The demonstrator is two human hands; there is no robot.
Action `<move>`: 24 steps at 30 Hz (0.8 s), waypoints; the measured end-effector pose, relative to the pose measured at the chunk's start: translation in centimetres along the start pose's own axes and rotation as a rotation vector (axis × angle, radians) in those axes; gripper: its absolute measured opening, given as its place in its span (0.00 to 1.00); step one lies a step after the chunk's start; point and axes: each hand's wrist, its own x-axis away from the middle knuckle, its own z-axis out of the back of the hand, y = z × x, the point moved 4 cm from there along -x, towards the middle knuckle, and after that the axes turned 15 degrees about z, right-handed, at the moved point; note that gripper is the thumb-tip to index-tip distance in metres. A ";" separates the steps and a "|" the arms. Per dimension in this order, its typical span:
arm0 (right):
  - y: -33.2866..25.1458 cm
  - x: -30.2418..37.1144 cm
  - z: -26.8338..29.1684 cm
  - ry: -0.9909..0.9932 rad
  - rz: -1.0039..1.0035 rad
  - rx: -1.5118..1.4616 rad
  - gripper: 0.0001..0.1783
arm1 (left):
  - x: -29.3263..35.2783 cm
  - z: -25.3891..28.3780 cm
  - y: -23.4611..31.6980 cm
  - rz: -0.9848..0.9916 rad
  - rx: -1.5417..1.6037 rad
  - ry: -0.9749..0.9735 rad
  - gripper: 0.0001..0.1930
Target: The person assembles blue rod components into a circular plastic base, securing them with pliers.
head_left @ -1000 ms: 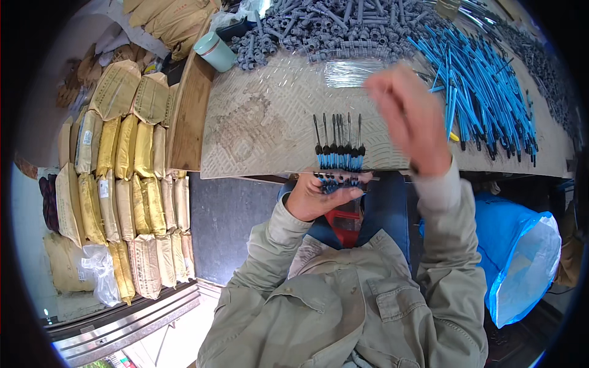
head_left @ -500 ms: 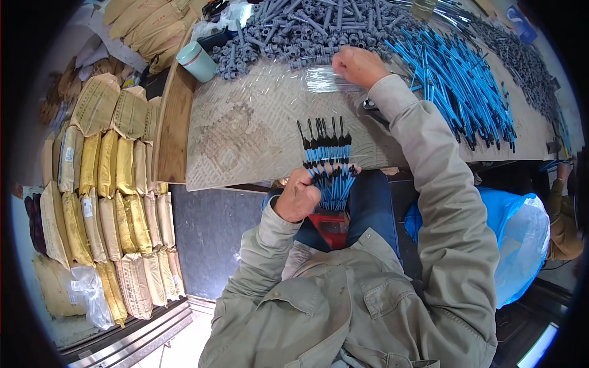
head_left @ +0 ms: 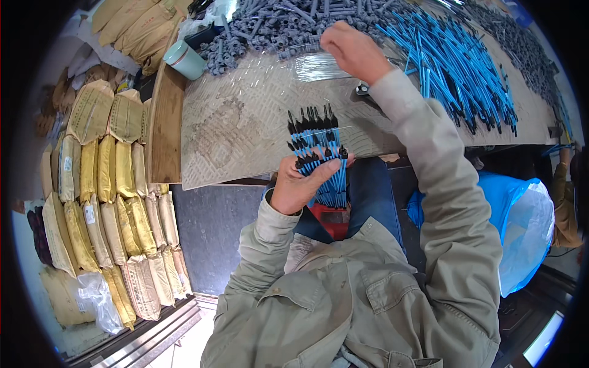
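My left hand (head_left: 293, 185) is closed around a bundle of thin blue rods with black ends (head_left: 334, 178), held over my lap at the table's near edge. The rods fan out in rows, black tips pointing away from me, thumb across the front. A fine pale strand seems to cross the bundle near the tips. Farther off, my right hand (head_left: 356, 52) is raised above the table with its fingers curled in; whatever they pinch is hidden. Just left of and below it lies a stack of thin clear strips (head_left: 316, 69). A dark tool with a shiny end (head_left: 363, 90) rests near the right wrist.
Grey plastic fittings (head_left: 276, 30) are heaped along the back of the table (head_left: 245, 147). More blue rods (head_left: 451, 76) lie piled at the right. A pale green canister (head_left: 185, 60) stands by the wooden side board (head_left: 167, 126). Stacked packages (head_left: 107, 165) fill the left; a blue bag (head_left: 515, 208) hangs right.
My right hand has lifted a little and shifted left, its fingers still curled. The left hand has turned the bundle, so the thumb now lies across the front of the rods.
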 end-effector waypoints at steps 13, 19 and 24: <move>-13.5 4.6 10.8 0.059 -0.105 -0.243 0.11 | 0.1 0.3 0.1 -0.052 -0.028 -0.004 0.03; -13.3 4.6 10.8 0.082 -0.161 -0.207 0.12 | 0.0 0.8 -0.3 -0.092 -0.081 -0.017 0.06; -13.3 4.4 10.4 0.069 -0.161 -0.212 0.12 | 0.1 0.6 -0.2 -0.080 -0.064 -0.001 0.08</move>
